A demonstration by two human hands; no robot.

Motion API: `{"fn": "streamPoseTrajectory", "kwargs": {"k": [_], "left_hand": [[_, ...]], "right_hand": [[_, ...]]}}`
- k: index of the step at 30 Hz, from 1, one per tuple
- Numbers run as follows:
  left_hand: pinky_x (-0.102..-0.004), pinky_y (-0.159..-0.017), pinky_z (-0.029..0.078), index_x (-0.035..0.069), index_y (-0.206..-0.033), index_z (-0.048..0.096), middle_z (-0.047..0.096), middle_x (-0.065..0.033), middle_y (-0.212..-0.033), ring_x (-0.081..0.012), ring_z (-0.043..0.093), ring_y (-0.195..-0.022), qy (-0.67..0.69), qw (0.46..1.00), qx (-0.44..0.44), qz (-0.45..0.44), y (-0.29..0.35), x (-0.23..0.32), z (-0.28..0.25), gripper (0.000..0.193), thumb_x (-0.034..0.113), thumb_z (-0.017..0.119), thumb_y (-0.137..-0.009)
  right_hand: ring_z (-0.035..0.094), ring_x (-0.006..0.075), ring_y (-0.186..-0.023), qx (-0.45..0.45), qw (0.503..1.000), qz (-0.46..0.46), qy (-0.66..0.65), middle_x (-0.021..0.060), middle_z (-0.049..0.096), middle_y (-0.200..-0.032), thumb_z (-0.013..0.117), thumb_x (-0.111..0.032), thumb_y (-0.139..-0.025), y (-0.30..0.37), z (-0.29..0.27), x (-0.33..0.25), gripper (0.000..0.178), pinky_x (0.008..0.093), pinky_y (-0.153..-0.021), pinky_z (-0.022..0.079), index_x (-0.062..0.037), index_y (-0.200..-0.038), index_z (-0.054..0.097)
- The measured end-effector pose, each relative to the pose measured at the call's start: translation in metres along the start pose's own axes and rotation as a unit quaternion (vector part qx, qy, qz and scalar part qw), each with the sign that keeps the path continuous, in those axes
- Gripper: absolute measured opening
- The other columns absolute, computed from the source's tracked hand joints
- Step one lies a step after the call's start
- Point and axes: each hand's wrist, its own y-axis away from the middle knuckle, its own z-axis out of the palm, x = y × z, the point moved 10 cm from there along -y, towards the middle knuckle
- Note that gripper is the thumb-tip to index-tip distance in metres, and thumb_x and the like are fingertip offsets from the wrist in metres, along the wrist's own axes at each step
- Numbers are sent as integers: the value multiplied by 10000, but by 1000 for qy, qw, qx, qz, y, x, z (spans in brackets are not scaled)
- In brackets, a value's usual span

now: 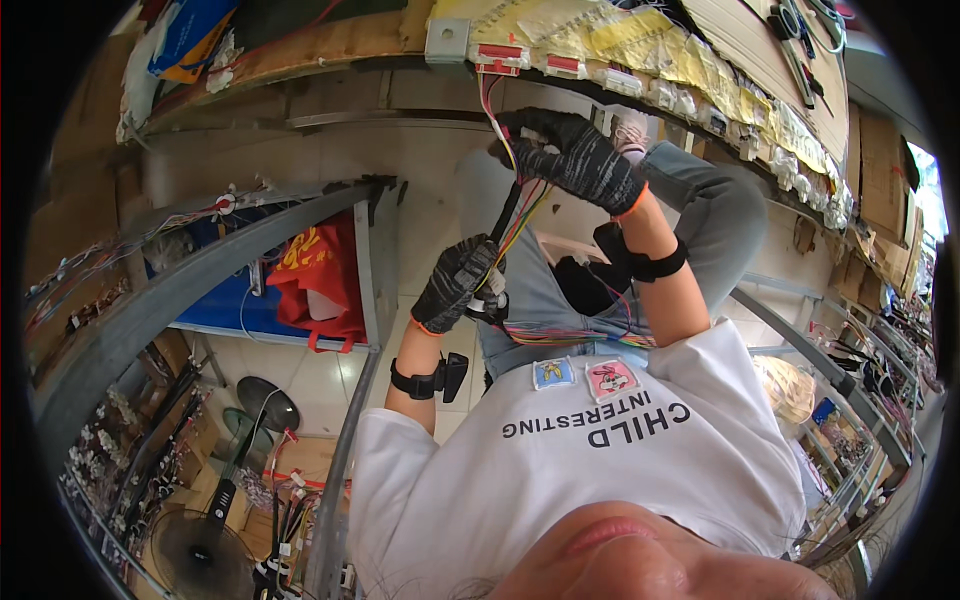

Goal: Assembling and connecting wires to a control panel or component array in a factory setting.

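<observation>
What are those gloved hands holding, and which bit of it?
A bundle of coloured wires. The left hand has its grip partway along, nearer the body; the right hand appears to pinch it farther out, exact contact hidden.

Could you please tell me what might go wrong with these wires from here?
The wires run up past the right hand to the red connector, so a hard pull might strain that joint. More strands lie across the lap, close to the left hand, and could tangle with those it holds.
</observation>
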Motion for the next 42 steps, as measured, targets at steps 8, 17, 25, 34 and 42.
{"fn": "streamPoseTrajectory", "kwargs": {"k": [8, 17, 25, 34, 42], "left_hand": [[-218, -385, 331, 67, -735, 498, 503, -15, -525, -72, 448, -419, -17, 989, 140, 32, -1, 26, 10, 239, 251, 502, -887], [-236, -435, 393, 22, -809, 542, 551, -35, -564, -90, 518, -474, -43, 991, 104, 76, -15, 38, 23, 237, 243, 499, -883], [-239, -454, 413, 14, -838, 554, 561, -43, -579, -102, 535, -495, -66, 990, 94, 79, -21, 31, 21, 224, 220, 483, -890], [-234, -447, 408, 31, -798, 549, 564, -34, -582, -86, 527, -492, -29, 992, 105, 63, -24, 46, 29, 200, 204, 503, -886], [-218, -450, 400, 29, -758, 566, 563, -14, -586, -70, 513, -489, -118, 984, 96, 94, -31, 58, 39, 170, 169, 562, -853]], "right_hand": [[552, 59, -706, 160, 978, -17, -130, 49, 629, -817, 603, -132, -823, 18, -31, 2, 215, 216, -650, 465, 7, -986, 589], [583, 79, -751, 284, 921, 21, -267, 56, 644, -849, 580, -141, -834, 27, -41, 4, 197, 217, -666, 464, 5, -962, 612], [613, 161, -839, 269, 928, 31, -254, 113, 640, -928, 556, -84, -838, 21, -41, 7, 194, 253, -743, 480, 41, -983, 588], [582, 168, -923, 288, 930, -7, -227, 119, 588, -1045, 519, 33, -815, 48, -48, 6, 262, 258, -702, 488, 18, -1076, 535], [558, 134, -884, 291, 934, -63, -196, 93, 586, -1023, 511, 30, -834, 61, -54, -11, 259, 243, -774, 452, 8, -1090, 544]]}}
